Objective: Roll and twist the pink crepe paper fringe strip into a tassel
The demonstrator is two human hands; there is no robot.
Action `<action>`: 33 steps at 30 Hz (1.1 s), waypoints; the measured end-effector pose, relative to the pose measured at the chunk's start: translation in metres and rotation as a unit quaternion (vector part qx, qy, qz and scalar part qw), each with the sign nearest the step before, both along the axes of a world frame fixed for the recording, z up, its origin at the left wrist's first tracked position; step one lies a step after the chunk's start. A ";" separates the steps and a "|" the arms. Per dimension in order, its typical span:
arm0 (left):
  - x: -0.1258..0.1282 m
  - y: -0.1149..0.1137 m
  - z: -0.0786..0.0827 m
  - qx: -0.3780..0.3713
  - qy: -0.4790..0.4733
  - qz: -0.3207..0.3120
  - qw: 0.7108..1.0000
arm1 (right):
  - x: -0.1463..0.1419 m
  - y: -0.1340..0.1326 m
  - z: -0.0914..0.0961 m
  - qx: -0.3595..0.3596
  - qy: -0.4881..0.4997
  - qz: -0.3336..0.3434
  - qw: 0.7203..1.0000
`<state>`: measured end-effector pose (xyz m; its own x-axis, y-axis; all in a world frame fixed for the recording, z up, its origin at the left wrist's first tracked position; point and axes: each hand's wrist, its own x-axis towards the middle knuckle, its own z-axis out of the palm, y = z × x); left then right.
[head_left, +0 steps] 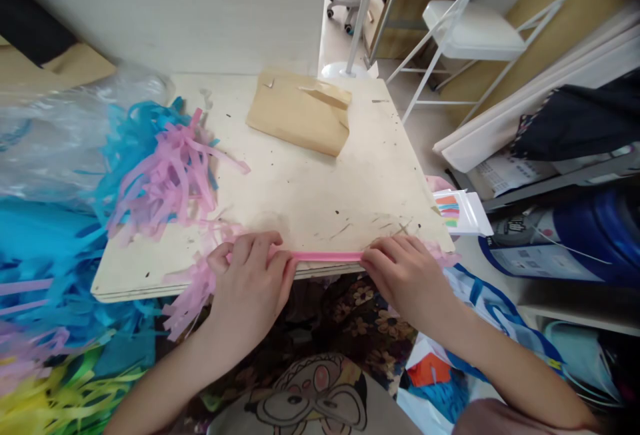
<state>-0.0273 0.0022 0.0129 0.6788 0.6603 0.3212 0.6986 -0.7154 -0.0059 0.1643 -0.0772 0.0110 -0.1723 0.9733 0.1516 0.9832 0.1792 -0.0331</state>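
Note:
A rolled strip of pink fringed tissue paper [327,256] lies along the near edge of a pale wooden board [310,195]. My left hand [250,282] pinches its left end, with loose pink fringe hanging below the fingers. My right hand [405,275] presses and grips its right end, where more pink fringe sticks out past the board's corner. Both hands rest on the board's front edge.
A heap of pink and blue fringe [155,168] covers the board's left side, with blue, purple and yellow fringe [45,328] below. A folded brown paper bag [303,112] lies at the back. Clear plastic [55,128] sits left; a white chair [470,28] and bags [565,235] right.

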 end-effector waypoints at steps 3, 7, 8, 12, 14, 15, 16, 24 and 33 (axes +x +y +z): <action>0.002 0.005 0.004 -0.020 0.022 -0.011 0.999 | 0.002 0.003 0.002 -0.011 0.031 -0.020 0.999; 0.006 0.012 0.007 -0.028 0.048 -0.022 0.998 | 0.005 0.011 0.008 -0.060 0.043 -0.037 0.997; 0.007 0.013 0.008 -0.029 0.052 -0.026 0.998 | 0.006 0.014 0.010 -0.076 0.038 -0.038 0.996; 0.010 0.018 0.011 -0.043 0.068 -0.047 0.996 | 0.008 0.026 0.016 -0.147 0.014 -0.037 0.988; 0.011 0.020 0.011 -0.049 0.078 -0.055 0.994 | 0.008 0.030 0.018 -0.185 0.004 -0.031 0.982; 0.012 0.021 0.011 -0.051 0.083 -0.057 0.994 | 0.009 0.032 0.019 -0.199 -0.002 -0.027 0.980; 0.013 0.021 0.011 -0.050 0.089 -0.059 0.993 | 0.009 0.034 0.019 -0.207 -0.007 -0.024 0.978; 0.014 0.023 0.009 -0.024 0.121 -0.073 0.990 | 0.006 0.042 0.020 -0.231 -0.061 -0.017 0.971; 0.018 0.028 0.011 -0.032 0.150 -0.098 0.983 | -0.006 0.059 0.026 -0.260 -0.081 -0.023 0.962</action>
